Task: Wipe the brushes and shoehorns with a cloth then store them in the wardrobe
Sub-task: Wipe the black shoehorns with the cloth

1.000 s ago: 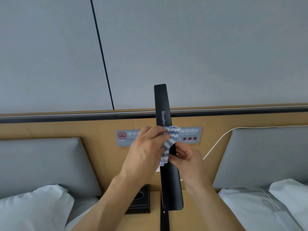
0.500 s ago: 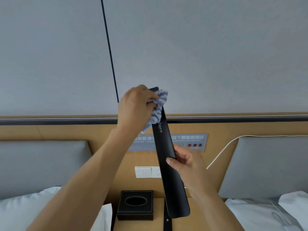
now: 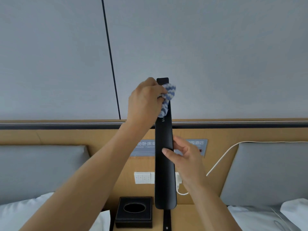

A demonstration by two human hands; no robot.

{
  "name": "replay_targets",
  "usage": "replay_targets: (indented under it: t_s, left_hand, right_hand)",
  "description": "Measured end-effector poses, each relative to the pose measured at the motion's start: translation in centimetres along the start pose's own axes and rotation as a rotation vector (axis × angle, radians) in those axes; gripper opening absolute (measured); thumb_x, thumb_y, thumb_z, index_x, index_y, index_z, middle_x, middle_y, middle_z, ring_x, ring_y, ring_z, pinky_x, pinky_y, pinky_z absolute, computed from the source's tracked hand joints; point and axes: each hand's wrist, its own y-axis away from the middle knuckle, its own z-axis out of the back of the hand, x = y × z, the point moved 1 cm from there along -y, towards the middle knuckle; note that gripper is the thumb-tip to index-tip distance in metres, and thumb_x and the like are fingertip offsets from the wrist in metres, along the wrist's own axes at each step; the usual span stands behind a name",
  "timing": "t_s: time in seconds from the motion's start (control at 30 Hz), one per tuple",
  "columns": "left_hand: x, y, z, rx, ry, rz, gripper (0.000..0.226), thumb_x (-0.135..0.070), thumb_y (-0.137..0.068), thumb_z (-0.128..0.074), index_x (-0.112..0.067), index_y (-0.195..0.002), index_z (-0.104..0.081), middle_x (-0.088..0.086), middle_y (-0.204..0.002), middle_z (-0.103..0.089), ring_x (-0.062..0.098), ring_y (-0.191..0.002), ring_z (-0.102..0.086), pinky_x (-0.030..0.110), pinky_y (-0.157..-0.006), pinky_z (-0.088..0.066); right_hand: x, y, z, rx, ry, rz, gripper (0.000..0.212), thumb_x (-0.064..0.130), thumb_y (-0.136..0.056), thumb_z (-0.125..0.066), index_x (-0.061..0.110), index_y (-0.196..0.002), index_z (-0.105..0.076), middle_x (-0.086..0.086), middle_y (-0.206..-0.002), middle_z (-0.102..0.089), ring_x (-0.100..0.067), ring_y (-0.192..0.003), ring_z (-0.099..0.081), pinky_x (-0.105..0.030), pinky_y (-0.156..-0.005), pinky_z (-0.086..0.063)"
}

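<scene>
A long black shoehorn (image 3: 165, 177) stands upright in front of me, its wide end low over the bedside table. My right hand (image 3: 185, 157) pinches it at mid-length, thumb on the front face. My left hand (image 3: 145, 101) grips a blue-and-white striped cloth (image 3: 168, 97) and presses it around the shoehorn's upper end, just below the top edge. A second black strip (image 3: 167, 220) lies flat on the table under the shoehorn; what it is I cannot tell.
A black tissue box (image 3: 134, 212) sits on the wooden bedside table (image 3: 183, 217). Grey headboard cushions (image 3: 41, 170) and white pillows (image 3: 13, 215) flank it on both sides. A white cable (image 3: 221, 157) runs from the wall switches (image 3: 144, 177) toward the right.
My left hand slid the cloth up the shoehorn from its middle to near the top. The shoehorn has straightened to upright. My right hand keeps its hold.
</scene>
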Motion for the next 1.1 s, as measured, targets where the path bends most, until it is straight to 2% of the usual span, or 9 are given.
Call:
replay_targets:
  t_s: [0.1, 0.17, 0.23, 0.37, 0.5, 0.73, 0.83, 1.0, 1.1]
  left_hand:
    - [-0.2, 1.6, -0.6, 0.1, 0.029, -0.012, 0.022, 0.0, -0.083, -0.059, -0.008, -0.092, -0.077, 0.006, -0.097, -0.066, 0.027, -0.086, -0.061, 0.034, -0.071, -0.05]
    - [0.0, 2.3, -0.8, 0.153, 0.032, -0.013, 0.026, 0.004, -0.082, -0.06, -0.009, -0.095, -0.078, 0.005, -0.1, -0.068, 0.027, -0.09, -0.06, 0.042, -0.076, -0.05]
    - [0.2, 2.8, -0.9, 0.196, 0.037, 0.001, 0.027, 0.004, -0.082, -0.063, -0.012, -0.096, -0.079, 0.003, -0.102, -0.069, 0.025, -0.092, -0.061, 0.041, -0.08, -0.049]
    - [0.2, 4.4, -0.9, 0.248, 0.06, -0.019, 0.025, 0.003, -0.081, -0.067, -0.015, -0.094, -0.079, 0.0, -0.101, -0.07, 0.023, -0.088, -0.06, 0.037, -0.078, -0.048]
    - [0.2, 5.0, -0.5, 0.291, 0.096, -0.08, 0.022, 0.0, -0.08, -0.072, -0.017, -0.091, -0.08, -0.004, -0.1, -0.072, 0.019, -0.088, -0.06, 0.034, -0.077, -0.049]
    - [-0.1, 5.2, -0.2, 0.343, 0.163, -0.254, 0.029, 0.008, -0.072, -0.071, -0.017, -0.085, -0.081, -0.004, -0.099, -0.073, 0.021, -0.083, -0.056, 0.037, -0.07, -0.05]
    - [0.1, 5.4, -0.3, 0.318, 0.145, -0.327, 0.029, 0.008, -0.073, -0.069, -0.016, -0.083, -0.08, -0.006, -0.096, -0.073, 0.018, -0.08, -0.052, 0.035, -0.065, -0.05]
    - [-0.3, 5.7, -0.6, 0.29, 0.081, -0.452, 0.021, 0.001, -0.077, -0.069, -0.017, -0.08, -0.079, -0.007, -0.09, -0.072, 0.017, -0.076, -0.05, 0.033, -0.058, -0.047]
    - [-0.6, 6.4, -1.0, 0.266, 0.038, -0.479, 0.021, 0.001, -0.075, -0.071, -0.016, -0.081, -0.079, -0.004, -0.085, -0.073, 0.024, -0.075, -0.058, 0.037, -0.057, -0.048]
  right_hand:
    - [0.3, -0.5, 0.3, 0.079, -0.147, -0.036, 0.044, 0.003, -0.091, -0.069, 0.044, -0.109, -0.073, 0.01, -0.112, -0.076, -0.006, -0.111, -0.068, -0.014, -0.088, -0.053]
    - [0.1, -0.6, 0.5, 0.125, -0.236, -0.069, 0.043, 0.002, -0.092, -0.067, 0.033, -0.122, -0.069, 0.006, -0.121, -0.073, -0.01, -0.119, -0.065, -0.016, -0.092, -0.052]
    - [-0.2, -0.7, 0.6, 0.153, -0.317, -0.11, 0.045, 0.002, -0.092, -0.067, 0.023, -0.132, -0.064, 0.003, -0.127, -0.071, -0.012, -0.124, -0.063, -0.018, -0.095, -0.052]
    - [-0.6, -0.5, 0.6, 0.173, -0.44, -0.202, 0.048, 0.002, -0.091, -0.067, 0.031, -0.13, -0.063, 0.001, -0.129, -0.07, -0.015, -0.125, -0.062, -0.022, -0.095, -0.054]
    - [-0.6, -0.4, 1.2, 0.252, -0.538, -0.24, 0.061, -0.002, -0.09, -0.065, 0.031, -0.14, -0.054, -0.005, -0.136, -0.065, -0.021, -0.13, -0.058, -0.04, -0.109, -0.047]
    - [0.2, -1.1, 3.4, 0.319, -0.705, -0.261, 0.067, -0.012, -0.084, -0.06, 0.025, -0.139, -0.059, -0.013, -0.141, -0.059, -0.033, -0.127, -0.059, -0.039, -0.098, -0.054]
    - [0.5, -1.1, 4.2, 0.312, -0.642, -0.277, 0.06, -0.004, -0.084, -0.065, 0.025, -0.136, -0.06, -0.016, -0.137, -0.062, -0.034, -0.129, -0.058, -0.039, -0.1, -0.054]
    - [1.4, -1.1, 4.6, 0.317, -0.679, -0.309, 0.06, 0.035, -0.082, -0.081, 0.024, -0.136, -0.06, -0.021, -0.136, -0.062, -0.04, -0.124, -0.061, -0.041, -0.096, -0.055]
    - [1.2, -0.9, 4.4, 0.214, -0.778, -0.347, 0.056, 0.044, -0.091, -0.066, 0.013, -0.137, -0.057, -0.026, -0.133, -0.062, -0.045, -0.119, -0.063, -0.047, -0.088, -0.058]
